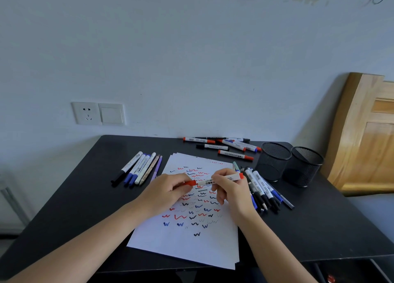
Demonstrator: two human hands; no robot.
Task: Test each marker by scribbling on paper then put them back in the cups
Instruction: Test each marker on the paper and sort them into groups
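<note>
Holding red marker [217, 180] over paper [187, 246] centre

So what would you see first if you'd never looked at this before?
The two hands in the middle: the left hand pinches the red cap end of a red marker and the right hand holds its white barrel, over the paper full of red, blue and black squiggles. Two black mesh cups stand at the back right, and loose markers lie all around.
</note>
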